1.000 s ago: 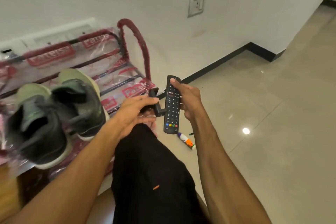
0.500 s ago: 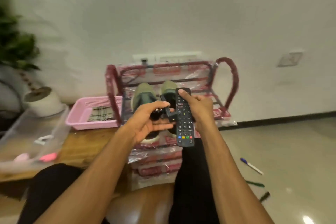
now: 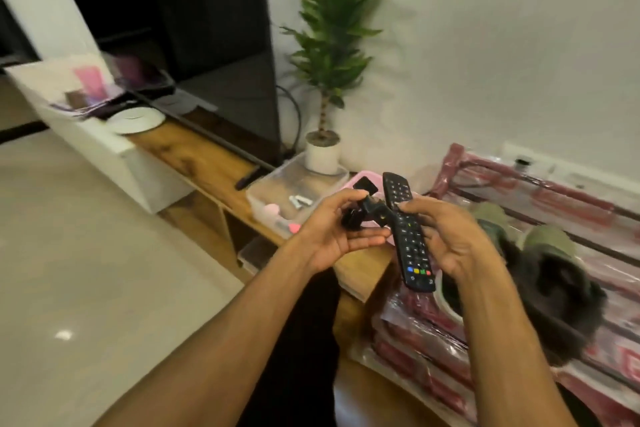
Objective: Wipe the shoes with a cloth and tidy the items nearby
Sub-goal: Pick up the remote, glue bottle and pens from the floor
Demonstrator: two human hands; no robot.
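Currently held, item one — remote control (image 3: 408, 236): black, button face up, gripped at mid-length by the right hand (image 3: 453, 243), whose fingers curl beneath it while the thumb lies on the keys. Its long axis runs from near-right to far-left. The far end points away from the person toward the white plant pot (image 3: 322, 158); the end with the coloured buttons points back toward the person. It hangs in the air over the edge of the wooden surface (image 3: 194, 156), just left of the red rack (image 3: 519, 180).

Item two: small black jointed piece (image 3: 369, 210), kind unclear, gripped by the left hand (image 3: 332, 236) with fingers curled under and thumb over the top. It touches the remote's left edge.

Item three: pair of shoes (image 3: 554, 263), olive and dark, blurred, side by side on the plastic-wrapped rack, right of both hands.

Along the surface: clear plastic box (image 3: 273, 191) with small things inside, and a television (image 3: 214, 28).

Change against half a second earlier — both grips are the same, but the view has swung left. The rack has gone from centre to the right side, and the television now fills the upper left. The remote, then nearly upright in the picture, leans its far end leftward.
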